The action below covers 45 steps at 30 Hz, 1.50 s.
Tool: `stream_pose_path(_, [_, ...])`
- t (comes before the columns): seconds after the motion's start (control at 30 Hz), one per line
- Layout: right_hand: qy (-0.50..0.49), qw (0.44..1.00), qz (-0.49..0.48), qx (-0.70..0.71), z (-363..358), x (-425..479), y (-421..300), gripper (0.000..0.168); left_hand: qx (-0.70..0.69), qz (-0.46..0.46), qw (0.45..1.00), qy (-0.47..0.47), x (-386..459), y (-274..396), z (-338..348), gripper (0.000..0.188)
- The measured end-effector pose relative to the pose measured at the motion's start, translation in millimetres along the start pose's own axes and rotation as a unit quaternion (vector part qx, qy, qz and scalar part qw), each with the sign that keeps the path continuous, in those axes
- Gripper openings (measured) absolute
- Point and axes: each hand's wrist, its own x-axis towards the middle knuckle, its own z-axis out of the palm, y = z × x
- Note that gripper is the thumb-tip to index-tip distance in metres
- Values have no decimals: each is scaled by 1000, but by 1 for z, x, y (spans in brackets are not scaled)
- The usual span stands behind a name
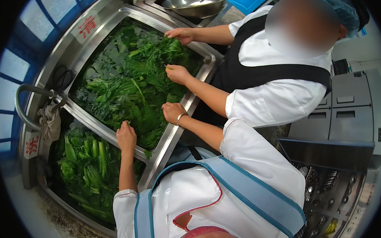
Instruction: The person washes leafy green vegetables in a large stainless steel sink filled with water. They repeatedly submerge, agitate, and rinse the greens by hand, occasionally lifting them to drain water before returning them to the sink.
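My left hand (126, 136) is over the divider between two steel sink basins, its fingertips pinched on a small piece of green leaf. My right hand (174, 113), with a bangle at the wrist, is at the near edge of the upper basin, its fingers curled; whether it grips anything cannot be told. Loose leafy greens (140, 83) float in water in that basin. In the lower basin, left of my left forearm, lie more greens with thick stalks (92, 165). A scrap of leaf (147, 154) rests on the steel rim.
A co-worker's two hands (179, 74) handle greens in the same basin, just beyond my right hand. A curved faucet (32, 89) and a draped cloth (50, 122) are at the sink's back. Scissors (62, 77) lie nearby. A steel bowl (197, 3) stands beyond the basin.
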Motion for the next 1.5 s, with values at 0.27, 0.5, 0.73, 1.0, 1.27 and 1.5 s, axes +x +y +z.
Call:
stream_pose_path(0.27, [-13, 999, 19, -47, 0, -2, -1, 18, -4, 17, 1000, 4, 1, 3, 0, 21])
stream_pose_path(0.5, [-32, 998, 36, -48, -3, -1, -6, 19, -17, 14, 999, -26, 2, 3, -4, 13])
stream_pose_path(0.73, [-14, 997, 37, -68, -4, 0, -7, 14, 7, 60, 997, 49, 2, 2, -2, 12])
stream_pose_path(1.0, [13, 998, -37, -52, -24, 0, -17, 12, 2, 56, 998, 33, 2, 3, -4, 10])
stream_pose_path(1.27, [-50, 995, 48, -70, -8, 1, -10, 18, -17, 45, 999, 20, 1, 2, -2, 9])
stream_pose_path(1.5, [-45, 996, 50, -61, -5, 1, -9, 19, -23, 37, 999, 20, 1, 1, -1, 12])
